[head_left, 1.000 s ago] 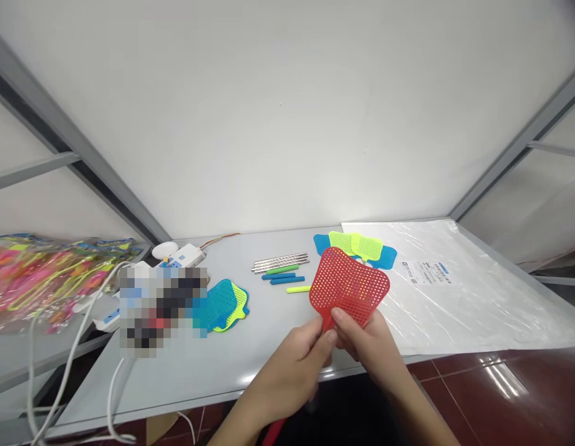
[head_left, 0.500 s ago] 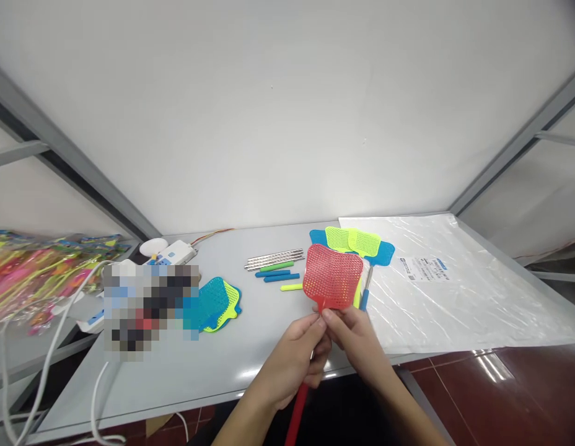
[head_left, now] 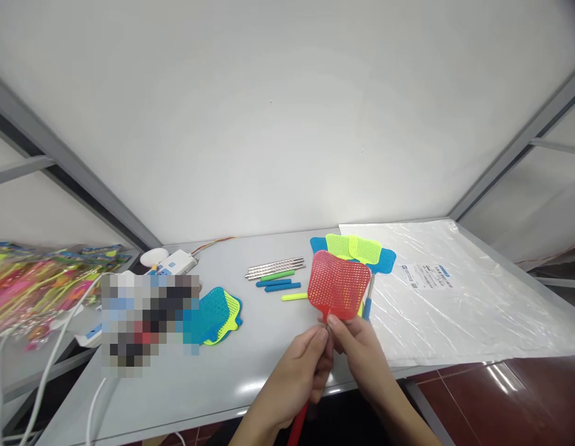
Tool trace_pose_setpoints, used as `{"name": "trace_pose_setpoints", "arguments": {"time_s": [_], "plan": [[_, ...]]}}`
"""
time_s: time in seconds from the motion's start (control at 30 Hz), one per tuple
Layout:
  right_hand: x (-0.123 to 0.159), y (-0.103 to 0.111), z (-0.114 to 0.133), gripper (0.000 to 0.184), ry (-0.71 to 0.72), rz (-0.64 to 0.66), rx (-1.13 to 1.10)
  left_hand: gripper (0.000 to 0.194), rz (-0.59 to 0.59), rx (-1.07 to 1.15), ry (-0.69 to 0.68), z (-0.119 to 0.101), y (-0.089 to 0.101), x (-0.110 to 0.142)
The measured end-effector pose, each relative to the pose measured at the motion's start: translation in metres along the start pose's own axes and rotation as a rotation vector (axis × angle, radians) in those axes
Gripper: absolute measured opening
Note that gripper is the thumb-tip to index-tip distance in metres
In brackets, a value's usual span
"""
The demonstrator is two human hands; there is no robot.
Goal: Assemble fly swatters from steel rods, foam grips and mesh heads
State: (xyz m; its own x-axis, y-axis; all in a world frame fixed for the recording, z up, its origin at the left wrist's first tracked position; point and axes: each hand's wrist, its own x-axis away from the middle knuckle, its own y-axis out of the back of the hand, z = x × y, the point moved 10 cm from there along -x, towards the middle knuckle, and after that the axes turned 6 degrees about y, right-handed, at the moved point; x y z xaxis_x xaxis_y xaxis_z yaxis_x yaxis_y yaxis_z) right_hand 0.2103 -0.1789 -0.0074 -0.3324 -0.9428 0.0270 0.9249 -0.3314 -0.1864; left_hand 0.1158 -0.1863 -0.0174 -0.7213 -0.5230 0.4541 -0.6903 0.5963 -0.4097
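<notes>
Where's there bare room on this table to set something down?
Bare tabletop runs between the teal swatters and the left hand, in front of the metal rods. The plastic sheet offers smooth room right of the blue swatter. It's crowded behind the red swatter, where swatters bunch.

Swatter: our red fly swatter [head_left: 337, 285] has turned from its diagonal tilt to almost square-on, its mesh head now facing us.
Handle: its red handle [head_left: 297, 424] now shows below our hands, though less of it than half a second ago.
Hands: our left hand [head_left: 299, 378] and right hand [head_left: 357, 353] have moved down off the mesh, and now pinch the swatter's neck together.
Behind: a blue handle [head_left: 367, 308] has come into sight just right of the red head, with its metal shaft above it.
View: our table [head_left: 213, 384] sits a little lower in the frame — only a slight dip.
</notes>
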Motion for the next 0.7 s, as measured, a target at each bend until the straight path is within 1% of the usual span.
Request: {"name": "trace_pose_setpoints", "arguments": {"time_s": [0.03,0.1,0.13,0.17,0.23,0.27,0.33,0.4,0.47,0.53,0.63,0.7], "plan": [[-0.005,0.009,0.005,0.034,0.011,-0.054,-0.026,0.038,0.005,-0.042,0.018,0.001,-0.001,0.001],[-0.017,0.030,0.023,0.032,0.082,-0.171,-0.112,0.039,0.012,-0.124,0.076,0.006,-0.004,0.004],[-0.024,0.037,0.033,0.031,0.121,-0.197,-0.157,0.039,0.013,-0.152,0.103,0.008,-0.005,0.006],[-0.030,0.040,0.042,0.030,0.148,-0.198,-0.190,0.039,0.011,-0.169,0.121,0.008,-0.005,0.007],[-0.036,0.039,0.052,0.029,0.166,-0.168,-0.218,0.039,0.004,-0.192,0.126,0.006,-0.005,0.007],[-0.036,0.036,0.052,0.029,0.160,-0.146,-0.210,0.040,-0.002,-0.203,0.117,0.004,-0.004,0.007],[-0.031,0.025,0.044,0.030,0.126,-0.094,-0.152,0.041,-0.010,-0.224,0.097,0.000,-0.001,0.007],[-0.022,0.012,0.029,0.032,0.074,-0.021,-0.070,0.042,-0.002,-0.241,0.083,-0.002,0.002,0.006],[-0.017,0.006,0.021,0.034,0.051,0.034,-0.015,0.041,0.018,-0.262,0.071,-0.002,0.004,0.008],[-0.019,0.012,0.025,0.034,0.076,0.018,-0.012,0.041,0.036,-0.287,0.078,0.000,0.007,0.011],[-0.031,0.028,0.044,0.033,0.139,-0.057,-0.056,0.042,0.027,-0.350,0.100,0.000,0.012,0.016],[-0.041,0.035,0.057,0.030,0.173,-0.091,-0.104,0.044,0.002,-0.404,0.087,-0.004,0.015,0.021]]}}
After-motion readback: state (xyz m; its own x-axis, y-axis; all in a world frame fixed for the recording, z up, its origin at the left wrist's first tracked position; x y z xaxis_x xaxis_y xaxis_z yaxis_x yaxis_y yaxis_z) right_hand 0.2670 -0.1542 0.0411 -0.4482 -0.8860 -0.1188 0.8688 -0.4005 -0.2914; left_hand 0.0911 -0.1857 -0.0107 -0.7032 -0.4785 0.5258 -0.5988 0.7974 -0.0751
